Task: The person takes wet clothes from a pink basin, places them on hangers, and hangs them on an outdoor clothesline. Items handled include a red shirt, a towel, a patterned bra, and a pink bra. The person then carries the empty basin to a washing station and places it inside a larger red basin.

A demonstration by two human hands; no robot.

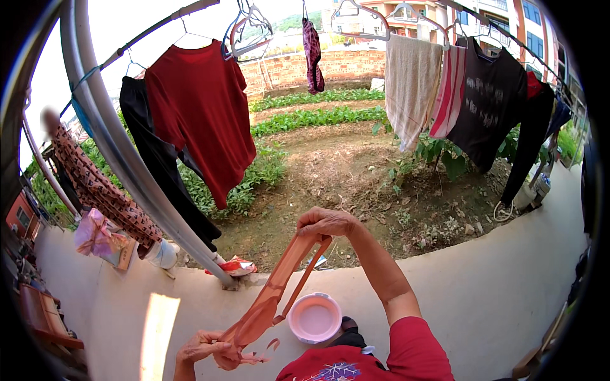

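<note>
A salmon-coloured bra (260,307) is stretched at a slant between my two hands, with one strap hanging loose along its side. My right hand (327,222), raised higher and further out, has its fingers closed on the upper end. Low on the left, my left hand (202,346) pinches the lower end, where thin strips dangle. On the floor, just right of the bra, stands a pink basin (295,317) by my foot.
A red shirt (200,108) and black trousers (162,159) hang at left by a metal post (117,146). Overhead are white hangers (360,33) and a patterned cloth (312,57). At right hang a beige towel (412,86) and a dark shirt (486,95). Garden soil (318,171) lies beyond the pavement.
</note>
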